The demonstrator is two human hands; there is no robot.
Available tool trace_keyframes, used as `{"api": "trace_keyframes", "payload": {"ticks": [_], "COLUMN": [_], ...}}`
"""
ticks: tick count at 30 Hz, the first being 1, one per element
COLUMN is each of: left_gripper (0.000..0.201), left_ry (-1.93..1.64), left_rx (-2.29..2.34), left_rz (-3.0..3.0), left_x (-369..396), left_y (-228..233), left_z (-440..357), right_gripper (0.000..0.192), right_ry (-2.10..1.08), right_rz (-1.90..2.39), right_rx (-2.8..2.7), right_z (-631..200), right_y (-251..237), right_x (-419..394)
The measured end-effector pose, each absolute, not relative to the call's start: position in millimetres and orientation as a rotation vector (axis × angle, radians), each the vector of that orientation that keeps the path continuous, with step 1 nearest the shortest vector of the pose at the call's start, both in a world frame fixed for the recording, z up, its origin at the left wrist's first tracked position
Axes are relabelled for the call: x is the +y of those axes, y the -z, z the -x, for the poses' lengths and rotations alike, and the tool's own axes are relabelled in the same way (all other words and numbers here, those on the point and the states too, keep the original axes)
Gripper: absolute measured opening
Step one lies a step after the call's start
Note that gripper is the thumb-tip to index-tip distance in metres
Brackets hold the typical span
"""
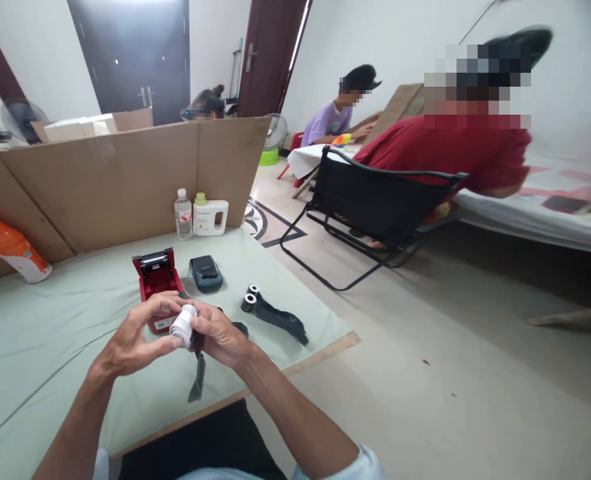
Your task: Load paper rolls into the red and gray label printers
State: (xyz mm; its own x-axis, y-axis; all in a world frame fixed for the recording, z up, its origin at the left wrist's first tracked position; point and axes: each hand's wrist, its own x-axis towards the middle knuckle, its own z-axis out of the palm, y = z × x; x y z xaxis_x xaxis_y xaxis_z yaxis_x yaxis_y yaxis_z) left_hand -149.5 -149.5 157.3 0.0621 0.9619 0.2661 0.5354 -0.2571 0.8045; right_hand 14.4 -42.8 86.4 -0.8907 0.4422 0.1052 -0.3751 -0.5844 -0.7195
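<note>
Between my two hands, above the table, is a small white paper roll (182, 325). My left hand (138, 333) grips its left side with thumb and fingers. My right hand (220, 333) pinches the roll from the right, and a dark strip (197, 380) hangs down beneath it. Just behind my hands a red label printer (159, 283) stands with its lid raised; my fingers hide part of it. To its right lies a dark blue-grey handheld device (206, 273). Two more small rolls (250, 298) with white ends rest beside a black strap-like strip (282, 319).
A cardboard panel (125, 183) stands along the table's back edge. Before it are a clear bottle (183, 215), a white jug (210, 217) and a leaning orange bottle (12, 247). To the right, a person in red sits in a black folding chair (370, 200); another person sits beyond.
</note>
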Motion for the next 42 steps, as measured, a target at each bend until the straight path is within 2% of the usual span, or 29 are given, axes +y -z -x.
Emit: {"api": "trace_keyframes", "payload": {"ticks": [3, 10, 14, 16, 21, 25, 30, 37, 39, 42], "left_gripper": [0.035, 0.052, 0.061, 0.064, 0.057, 0.049, 0.053, 0.069, 0.07, 0.066], "left_ry": [-1.046, -1.233, -1.314, -1.241, -0.831, -0.615, -0.72, -1.122, -1.094, -0.844], "left_rx": [1.444, 1.327, 1.191, 1.236, 1.518, 1.641, 1.616, 1.565, 1.568, 1.59], "left_rz": [-1.786, -1.683, -1.593, -1.68, -2.162, -2.458, -2.461, -2.062, -2.052, -2.248], "left_x": [-148.6, -148.5, -149.7, -151.7, -156.1, -157.8, -161.3, -162.1, -162.6, -164.3], "left_y": [-157.9, -151.1, -152.9, -164.2, -205.6, -215.0, -204.7, -180.8, -178.1, -183.4], "left_z": [152.7, 147.3, 145.3, 146.6, 144.7, 135.1, 137.6, 148.9, 150.7, 150.0], "right_gripper": [0.06, 0.058, 0.056, 0.055, 0.051, 0.046, 0.052, 0.059, 0.059, 0.056], "right_ry": [-2.456, -2.534, -2.556, -2.557, -2.468, -2.33, -2.419, -2.507, -2.504, -2.472], "right_rz": [0.092, 0.102, 0.066, 0.079, 0.17, 0.208, 0.26, 0.227, 0.25, 0.34], "right_rx": [-1.121, -1.102, -1.028, -1.077, -1.44, -1.542, -1.418, -1.19, -1.235, -1.41], "right_z": [-14.2, -10.1, -9.5, -12.8, -21.9, -21.0, -15.8, -10.9, -11.5, -12.6], "right_y": [-88.1, -74.7, -84.5, -91.9, -106.6, -108.3, -101.5, -97.9, -98.7, -101.1], "right_x": [-42.1, -50.8, -59.7, -58.8, -42.5, -37.3, -46.1, -54.5, -53.2, -49.7]}}
